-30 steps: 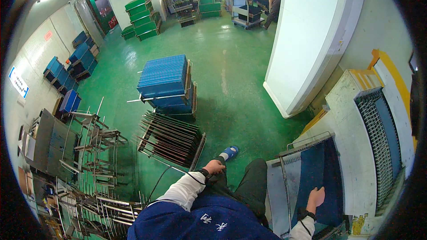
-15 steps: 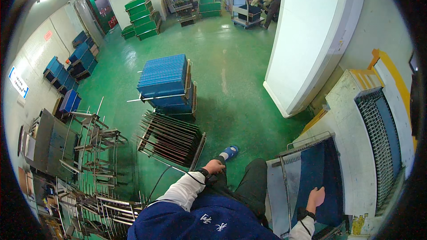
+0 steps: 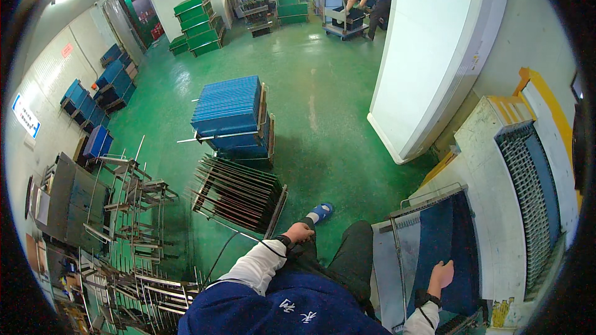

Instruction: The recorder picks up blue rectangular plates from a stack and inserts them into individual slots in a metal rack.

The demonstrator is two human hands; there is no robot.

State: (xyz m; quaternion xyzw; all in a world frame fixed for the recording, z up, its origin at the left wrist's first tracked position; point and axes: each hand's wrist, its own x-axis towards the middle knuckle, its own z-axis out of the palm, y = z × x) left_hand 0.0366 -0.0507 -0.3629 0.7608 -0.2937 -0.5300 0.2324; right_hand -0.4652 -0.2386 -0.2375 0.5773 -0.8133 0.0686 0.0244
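Observation:
My left hand (image 3: 300, 232) is closed over my left leg, its fingers curled. Whether anything is inside it is hidden. Over the tray at the right, my right hand (image 3: 442, 274) is curled above a dark blue sheet (image 3: 429, 242), and I cannot make out what its fingers hold, if anything. The sheet lies on the tray together with a paler grey-blue panel (image 3: 391, 267), and a metal bar (image 3: 397, 260) crosses beside them. A rack of thin dark plates (image 3: 239, 192) stands on the floor ahead of my left hand.
Stacked blue bins (image 3: 230, 108) stand beyond the rack. Metal frames (image 3: 133, 198) crowd the left side. A machine with a ridged belt (image 3: 528, 211) is at my right, near a tall white cabinet (image 3: 437, 56). Green crates (image 3: 198, 22) and several people are at the back.
At the back right, a co-worker beside the trolley has bent lower and reached over it, moving leftward. My own hands have stayed in place.

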